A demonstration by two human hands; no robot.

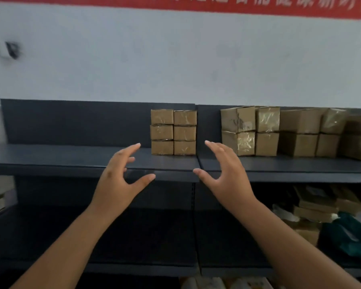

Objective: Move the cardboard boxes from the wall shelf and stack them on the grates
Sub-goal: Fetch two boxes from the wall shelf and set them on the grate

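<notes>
A block of several small taped cardboard boxes (173,132) stands on the dark wall shelf (71,157), two columns wide and three high. Larger cardboard boxes (250,130) are stacked in two layers further right along the same shelf. My left hand (121,176) is raised in front of the shelf edge, below and left of the small block, fingers spread and empty. My right hand (223,170) mirrors it, below and right of the block, also spread and empty. Neither hand touches a box. No grates are in view.
The shelf's left half is bare. A lower shelf at the right holds mixed cartons (315,207) and green packaging (348,232). A white wall with a red banner (238,5) rises behind. More goods (223,283) show at the bottom edge.
</notes>
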